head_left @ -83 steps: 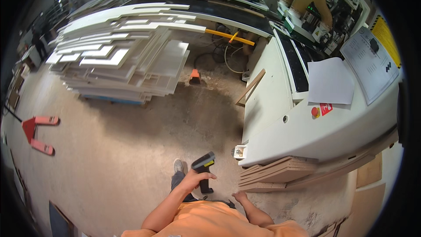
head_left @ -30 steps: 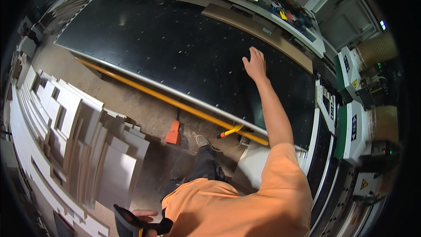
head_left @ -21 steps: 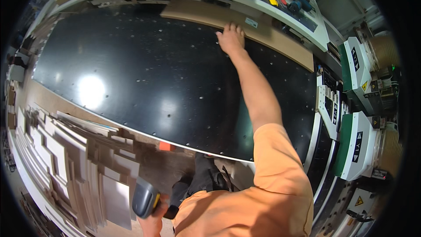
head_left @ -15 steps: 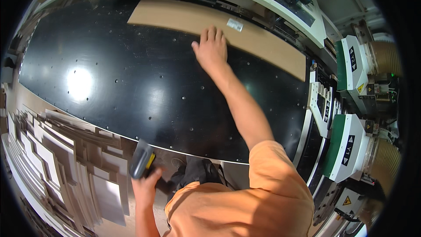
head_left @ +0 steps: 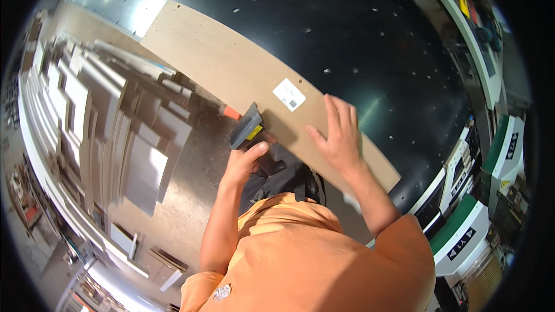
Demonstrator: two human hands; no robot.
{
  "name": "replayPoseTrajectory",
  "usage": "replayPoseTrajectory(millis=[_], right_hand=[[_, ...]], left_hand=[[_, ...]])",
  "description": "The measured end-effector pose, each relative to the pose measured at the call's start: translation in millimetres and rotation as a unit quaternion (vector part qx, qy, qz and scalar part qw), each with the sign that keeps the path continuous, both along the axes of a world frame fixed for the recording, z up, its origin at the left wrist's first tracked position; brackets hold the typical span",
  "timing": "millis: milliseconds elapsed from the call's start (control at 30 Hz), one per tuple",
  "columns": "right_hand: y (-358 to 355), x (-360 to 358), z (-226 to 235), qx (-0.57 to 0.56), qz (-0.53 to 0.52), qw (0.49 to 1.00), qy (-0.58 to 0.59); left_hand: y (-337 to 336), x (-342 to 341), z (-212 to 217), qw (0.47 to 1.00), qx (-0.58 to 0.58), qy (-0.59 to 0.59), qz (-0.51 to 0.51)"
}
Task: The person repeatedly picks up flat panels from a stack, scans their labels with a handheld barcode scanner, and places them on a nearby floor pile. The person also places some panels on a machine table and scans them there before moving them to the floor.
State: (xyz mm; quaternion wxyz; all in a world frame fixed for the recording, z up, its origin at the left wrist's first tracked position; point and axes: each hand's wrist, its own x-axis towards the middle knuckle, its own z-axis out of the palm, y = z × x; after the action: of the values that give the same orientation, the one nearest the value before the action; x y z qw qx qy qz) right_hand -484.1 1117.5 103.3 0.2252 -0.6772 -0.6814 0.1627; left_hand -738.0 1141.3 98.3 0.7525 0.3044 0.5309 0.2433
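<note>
My left hand (head_left: pixel 243 164) is wrapped around the grip of a dark grey handheld barcode scanner (head_left: pixel 247 126) with a yellow sticker. The scanner's head is at the near edge of a long brown board (head_left: pixel 202 40), pointing toward a white printed label (head_left: pixel 289 95) on it. Fingers stretched and thumb apart, my right hand (head_left: pixel 342 138) rests on the board to the right of that label. The board lies along the near side of a black table (head_left: pixel 347 34), partly past its edge.
Many cut panels (head_left: pixel 87 98) stand upright in a rack at the left. White and green machine units (head_left: pixel 462 234) line the right side. A white rail (head_left: pixel 462 29) runs along the far right, with tools beyond it. Something orange-red (head_left: pixel 232 112) shows beside the scanner.
The board has come from the table's far side to its near edge with my right hand on it. My left hand has raised the scanner to the board. The view has turned leftward.
</note>
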Motion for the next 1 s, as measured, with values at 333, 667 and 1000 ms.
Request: replayPoseTrajectory(millis=[333,667,1000], right_hand=[[-65,-100,39,-0.027,0.062,0.978,0.198],[-186,-283,137,0.103,0.322,0.918,0.205],[-269,-478,54,-0.162,0.545,0.812,0.127]], left_hand=[[-90,-82,44,0.974,0.196,0.006,0.117],[-331,-244,116,0.835,0.479,0.158,0.219],[-539,-405,128,0.667,0.376,0.279,0.580]])
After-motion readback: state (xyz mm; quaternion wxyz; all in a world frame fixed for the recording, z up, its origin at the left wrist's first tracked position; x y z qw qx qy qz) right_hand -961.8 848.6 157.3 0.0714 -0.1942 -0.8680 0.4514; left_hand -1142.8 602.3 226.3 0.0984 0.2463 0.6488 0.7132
